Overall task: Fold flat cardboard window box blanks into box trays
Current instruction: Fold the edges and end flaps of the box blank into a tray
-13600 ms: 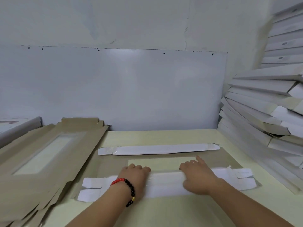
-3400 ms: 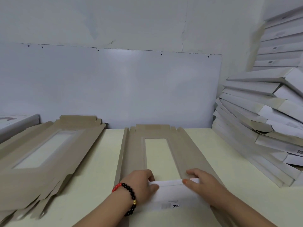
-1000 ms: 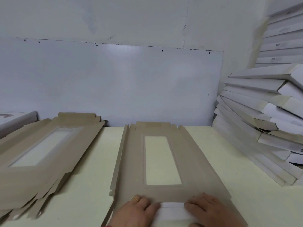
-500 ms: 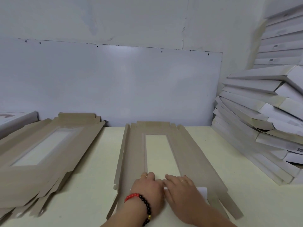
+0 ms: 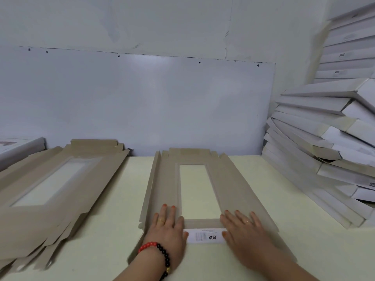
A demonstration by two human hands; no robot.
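A flat brown cardboard window box blank lies lengthwise on the pale table, its window cut-out in the middle. Its near end flap is folded over, white side up, with printed text. My left hand lies flat with straight fingers on the flap's left end and the blank's left panel. My right hand presses flat on the flap's right end and the right panel. The blank's long left flap stands slightly raised.
A stack of flat brown blanks lies at the left. Folded white box trays are piled high at the right. A white board leans on the wall behind the pale table.
Half a second ago my hands were together at the middle of the folded flap. They have slid apart to its two ends, uncovering the white flap's printed middle.
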